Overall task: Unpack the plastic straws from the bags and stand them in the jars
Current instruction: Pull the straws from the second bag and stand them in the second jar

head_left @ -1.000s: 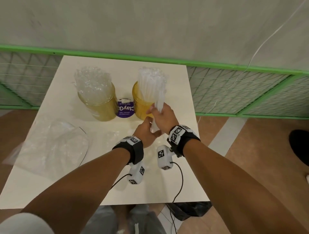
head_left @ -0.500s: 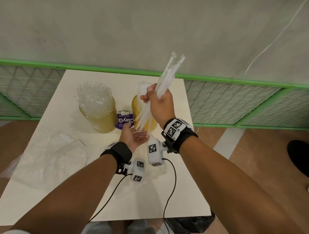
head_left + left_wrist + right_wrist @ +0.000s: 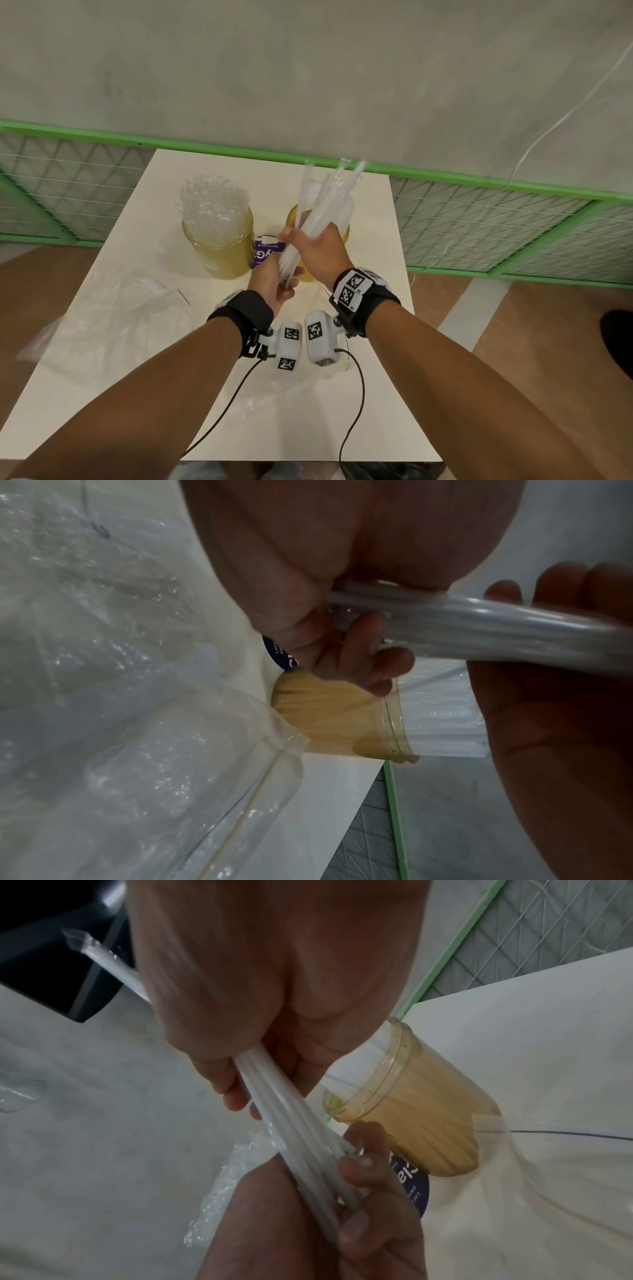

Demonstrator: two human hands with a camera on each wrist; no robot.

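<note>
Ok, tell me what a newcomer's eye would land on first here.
First, the bundle of white straws held up over the table's middle, the right hand gripping it midway and the left hand closing on its lower ends. Behind stand two yellow jars: the left jar crammed with clear straws, the right jar mostly hidden. A crumpled clear bag lies left.
</note>
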